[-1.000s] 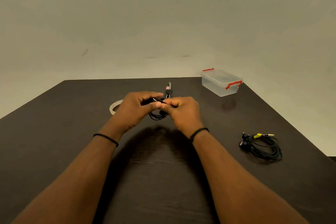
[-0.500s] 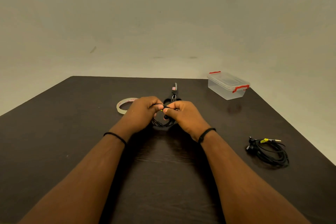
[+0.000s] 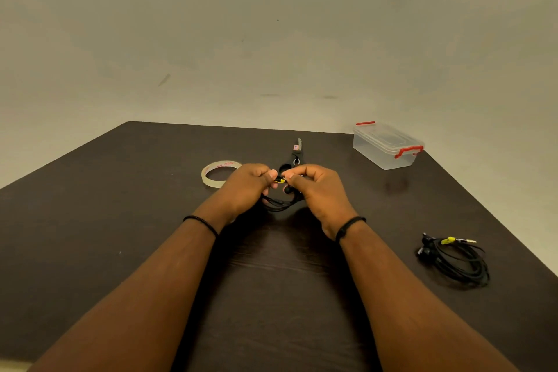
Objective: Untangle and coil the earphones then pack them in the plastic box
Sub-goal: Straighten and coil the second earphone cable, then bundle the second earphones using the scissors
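Yellow tab [image 3: 279, 180] now exposed between hands; earphones [image 3: 279, 203] pinched by left hand [image 3: 246, 187] and right hand [image 3: 317, 190] (coil being secured); plastic box [image 3: 388, 146] to be unlatched next.

Between our left hand [image 3: 246, 187] and right hand [image 3: 320, 190] we hold black earphones [image 3: 279, 202] with a yellow tag. Black bands circle both wrists. Beyond our left hand lies a clear tape roll [image 3: 219, 174] printed in red; right of our right hand, a second black coil [image 3: 456, 260], yellow-tagged. The transparent plastic box [image 3: 388, 146] carries red clips on the dark brown table [image 3: 90, 220].
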